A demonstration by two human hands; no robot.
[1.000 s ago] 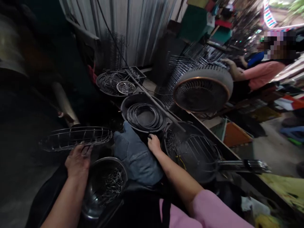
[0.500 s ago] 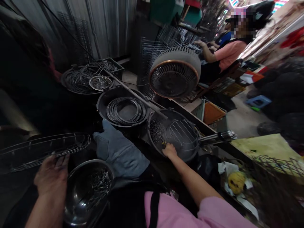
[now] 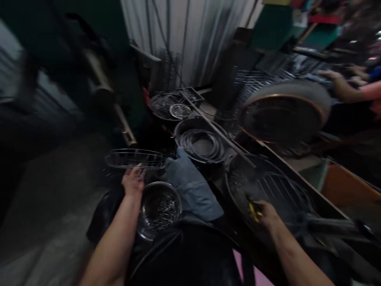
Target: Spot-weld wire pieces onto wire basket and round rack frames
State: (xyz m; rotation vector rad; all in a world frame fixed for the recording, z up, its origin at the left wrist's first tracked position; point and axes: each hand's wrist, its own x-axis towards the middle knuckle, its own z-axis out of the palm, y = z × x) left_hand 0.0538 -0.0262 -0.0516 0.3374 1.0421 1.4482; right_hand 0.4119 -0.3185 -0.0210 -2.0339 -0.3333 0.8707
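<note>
1. The right hand (image 3: 268, 214) was reaching into the dark pan (image 3: 235, 186) half a second ago. It is now closed around a yellow-handled tool (image 3: 253, 210) at the pan's near rim.
2. The left hand (image 3: 133, 180) still holds the wire basket (image 3: 135, 159) up, fingers curled on its near rim, above the steel bowl (image 3: 159, 206).
3. Both forearms extend forward, and the picture is blurred.

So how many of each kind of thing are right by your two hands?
Wire basket: 1
Steel bowl: 1
Blue glove: 1
Yellow-handled tool: 1
Dark pan with rack: 1
Total: 5
</note>
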